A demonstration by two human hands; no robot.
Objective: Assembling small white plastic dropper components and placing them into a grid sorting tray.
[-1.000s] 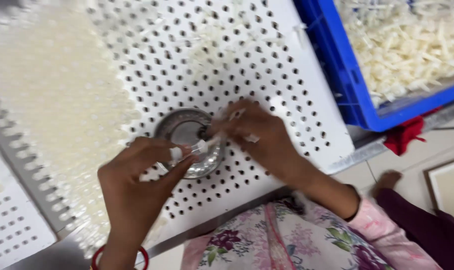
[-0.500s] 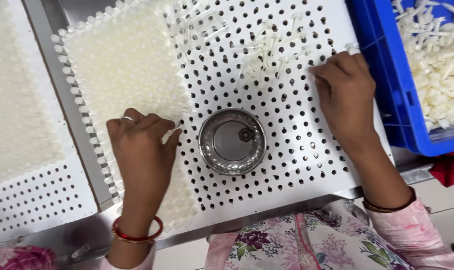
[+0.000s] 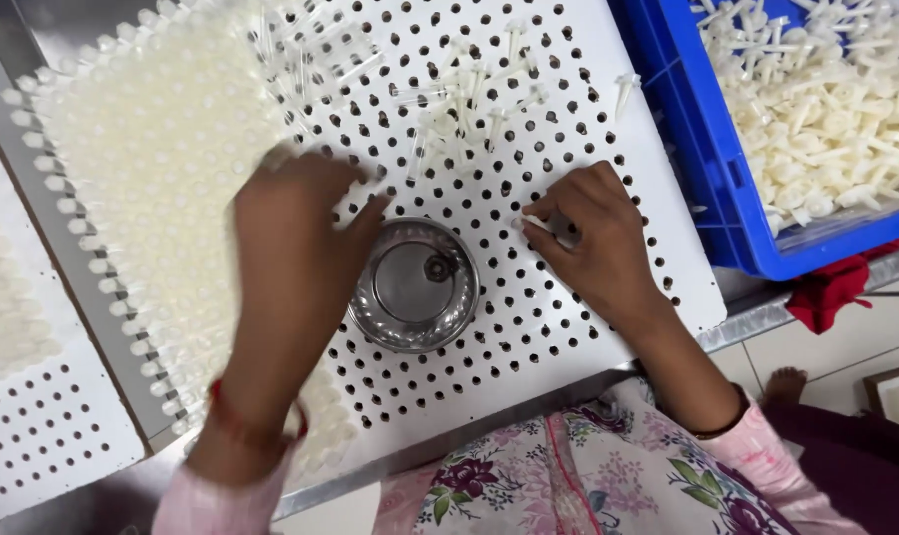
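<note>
Small white piece [image 3: 532, 222]: one, pinched between thumb and fingertips of the right hand [image 3: 593, 243], just above the perforated white board [image 3: 608, 149], right of the bowl.
Right hand: palm down, knuckles up, forearm coming from the board's near edge; fingers curled shut on the small white piece, tips pointing left.
Left hand [image 3: 296, 248]: blurred, palm down, forearm rising from the near edge; fingers spread over the boundary between filled rows and bare holes, thumb toward the bowl. Whether it holds anything, I cannot tell.
Steel bowl [image 3: 414, 284]: one, round, shiny, standing on the board between the two hands, near the middle of its near half; one small dark bit inside.
Loose white pieces [image 3: 469, 94]: a scattered heap on the board toward its far edge; too many and too tangled to count.
Filled rows [image 3: 142, 159]: cream caps packed over the board's left part, uncountable.
Blue crate [image 3: 707, 149]: one, just beyond the board's right edge, full of white pieces.
Red cloth [image 3: 831, 292]: one, below the crate's near corner.
</note>
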